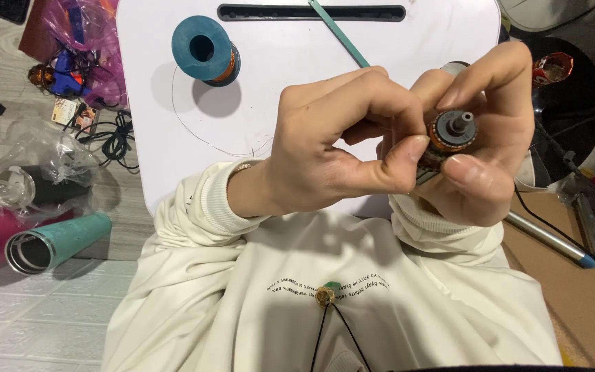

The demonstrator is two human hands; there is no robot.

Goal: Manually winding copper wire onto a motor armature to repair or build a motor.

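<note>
Both hands are meeting in the middle of the view, above the near edge of the white desk (297, 83). The right hand (476, 131) is gripping a small motor armature (452, 131), its fingers curled over the top and its thumb pressing underneath, so that the steel shaft is pointing toward the camera. Copper windings are showing around the core, so some winding seems to be already in place; how much is left cannot be told, since the fingers are covering most of the coils. The left hand (339, 145) is closing into a pinch, thumb and forefinger pressing together right against the armature's 9 o'clock side, apparently holding a fine wire too thin to see clearly.

At 11 o'clock from the hands, a teal spool (204, 49) of copper wire is resting on the desk, with a thin loop of wire (194, 131) curving across the white surface below it. A green strip (339, 34) is lying at 12 o'clock. On the floor at 8 o'clock, a teal tumbler (56, 241) is lying on its side, and at 4 o'clock a soldering iron (552, 238) is resting on brown board.
</note>
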